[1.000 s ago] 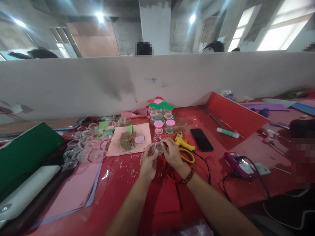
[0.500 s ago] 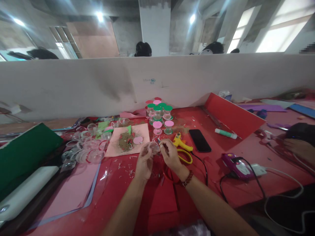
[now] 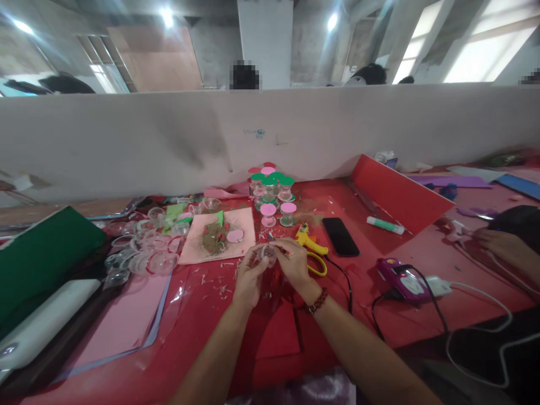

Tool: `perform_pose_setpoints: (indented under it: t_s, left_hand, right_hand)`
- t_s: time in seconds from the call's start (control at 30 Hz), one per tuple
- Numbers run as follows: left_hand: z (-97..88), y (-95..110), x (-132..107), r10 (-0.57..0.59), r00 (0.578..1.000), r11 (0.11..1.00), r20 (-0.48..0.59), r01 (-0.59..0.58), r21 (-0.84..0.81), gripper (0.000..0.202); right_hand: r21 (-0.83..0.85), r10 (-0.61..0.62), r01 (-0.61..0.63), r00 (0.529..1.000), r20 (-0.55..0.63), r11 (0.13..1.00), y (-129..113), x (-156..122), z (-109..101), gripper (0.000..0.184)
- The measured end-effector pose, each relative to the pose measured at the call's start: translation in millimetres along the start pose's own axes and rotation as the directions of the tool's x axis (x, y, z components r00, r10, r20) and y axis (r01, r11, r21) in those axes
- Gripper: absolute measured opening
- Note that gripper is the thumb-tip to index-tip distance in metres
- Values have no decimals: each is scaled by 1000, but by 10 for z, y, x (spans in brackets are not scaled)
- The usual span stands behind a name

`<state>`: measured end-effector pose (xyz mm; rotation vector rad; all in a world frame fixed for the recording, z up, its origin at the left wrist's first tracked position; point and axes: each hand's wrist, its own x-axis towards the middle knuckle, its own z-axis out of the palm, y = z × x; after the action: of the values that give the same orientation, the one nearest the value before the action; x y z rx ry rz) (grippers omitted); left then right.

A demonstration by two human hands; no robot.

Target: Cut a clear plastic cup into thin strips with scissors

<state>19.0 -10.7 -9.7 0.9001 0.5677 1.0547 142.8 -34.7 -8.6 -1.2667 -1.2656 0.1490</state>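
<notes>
A small clear plastic cup [image 3: 268,256] is held over the red table in front of me. My left hand [image 3: 248,279] is closed around its left side, with the thumb on the near face. From the right, my right hand [image 3: 294,264] pinches at the cup's upper rim; whatever lies under those fingertips is too small to make out. A yellow hot glue gun [image 3: 310,241] and yellow-handled scissors [image 3: 319,264] lie just right of my right hand. Beyond the hands stand cup pieces topped with pink discs [image 3: 268,209] and green discs [image 3: 286,181].
Left of the hands lies a pink sheet [image 3: 192,252] with brown material and a pink disc. Several loose clear cups [image 3: 147,261] are heaped further left. To the right are a black phone [image 3: 341,236], a glue stick [image 3: 385,225], a purple device with cables [image 3: 403,279] and another person's hand [image 3: 502,244].
My right fingers have come in to the cup's rim, and the cup has shifted and turned slightly in my left hand. At the far right, the other person's hand has moved left.
</notes>
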Motion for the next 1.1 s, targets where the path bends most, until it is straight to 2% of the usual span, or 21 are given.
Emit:
perform_pose_setpoints:
  t_s: [0.2,0.4,0.57,0.77,0.87,0.93,1.0,1.03,1.07,1.1]
  left_hand:
    - [25,39,-37,8,1000,1000,5,-8,14,32]
    - [40,23,-48,29,999,999,28,-28,-20,32]
    - [25,15,-38,39,999,999,5,-38,-36,33]
    - [15,38,-62,30,1000,999,-8,-30,13,34]
    - [72,94,-98,29,1000,997,8,-29,77,35]
    - [107,179,-168,44,999,979,18,-47,200,40]
    - [66,293,-330,131,991,898,-27,-107,426,48]
    - [-6,349,-461,230,971,809,-64,-154,567,50]
    - [-120,397,-629,336,939,679,-80,-182,711,51]
    - [-274,430,-832,459,885,519,-71,-203,830,51]
  right_hand:
    - [31,69,-69,997,-24,997,-48,3,-15,14]
    - [22,21,-21,1000,-16,1000,-58,-11,-15,13]
    - [124,114,-117,993,30,985,-5,-26,26,14]
    - [97,-23,25,999,-26,995,-14,-25,8,11]
    - [91,-28,31,999,-38,995,-34,-34,1,12]
    - [81,-18,20,1000,-25,996,-50,-41,0,12]
    - [70,-10,12,1000,-22,997,-72,-44,-6,12]
    - [69,-12,14,1000,-26,998,-84,-43,-11,12]
    - [71,-19,21,999,-29,997,-96,-43,-17,11]
    - [76,-31,33,999,-30,997,-106,-41,-24,11]
